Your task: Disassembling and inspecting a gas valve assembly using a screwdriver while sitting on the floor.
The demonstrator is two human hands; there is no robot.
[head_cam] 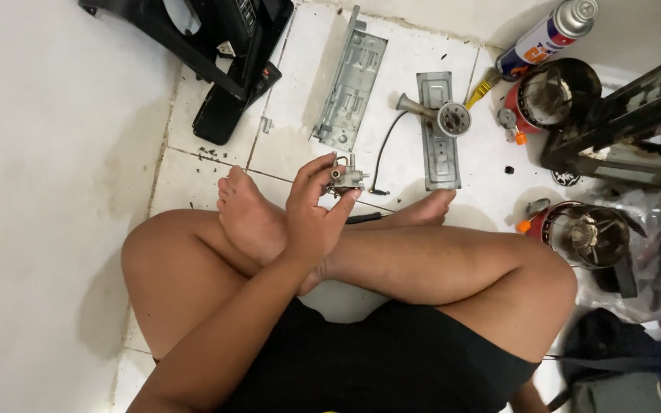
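My left hand [311, 218] reaches out over my crossed legs and feet and is shut on a small silver metal valve part [345, 178], pinched between the fingertips above and the thumb below. The part is held just above the white tiled floor [300, 115]. My right hand is out of sight.
Two grey metal plates [350, 80] [437, 145] lie on the floor ahead, one with a round knob fitting [453, 118] and a thin black cable [380, 157]. A black casing [223, 46] sits at top left. A spray can [548, 34], two red canisters [552, 92] [587, 233] and a black frame [629, 115] crowd the right.
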